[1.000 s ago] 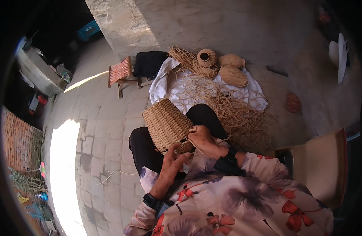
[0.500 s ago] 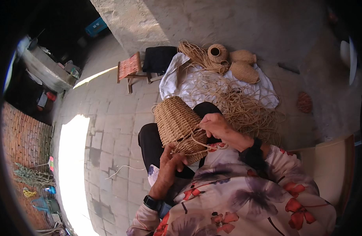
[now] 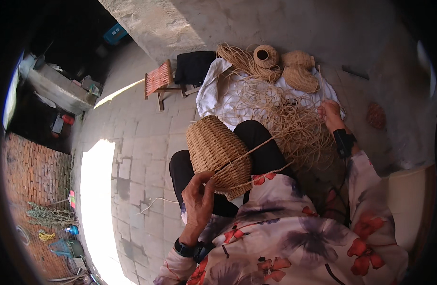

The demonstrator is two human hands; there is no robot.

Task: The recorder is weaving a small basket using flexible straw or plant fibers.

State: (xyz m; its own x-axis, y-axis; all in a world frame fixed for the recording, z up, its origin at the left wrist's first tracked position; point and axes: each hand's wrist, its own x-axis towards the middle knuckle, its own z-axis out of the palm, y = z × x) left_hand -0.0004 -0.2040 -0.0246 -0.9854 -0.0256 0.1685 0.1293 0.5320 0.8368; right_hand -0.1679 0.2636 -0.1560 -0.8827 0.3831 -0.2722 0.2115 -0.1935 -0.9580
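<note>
A tan basket (image 3: 216, 147) of woven cord lies tilted between my knees, its narrower end toward me. My left hand (image 3: 198, 197) pinches at its near left side, where a cord crosses the weave; whether the fingertips grip cord or weave is partly hidden. From there a cord (image 3: 261, 145) slants up to the right, across my right knee. Far out to the right, my right hand (image 3: 329, 113) is closed on a strand of cord, beside the loose heap of cord (image 3: 299, 130). A second cord (image 3: 275, 172) runs from the basket's near end over my lap.
A white cloth (image 3: 211, 90) lies ahead under the cord, with several finished woven vessels (image 3: 301, 78) at its far side. Left of it stand a folding stool (image 3: 159, 78) and a dark cloth-covered seat (image 3: 194, 66). A brick wall (image 3: 33, 166) is at far left.
My right hand has moved from the basket out to the far right, drawing cord across my knee. My left hand has stayed at the basket's near side.
</note>
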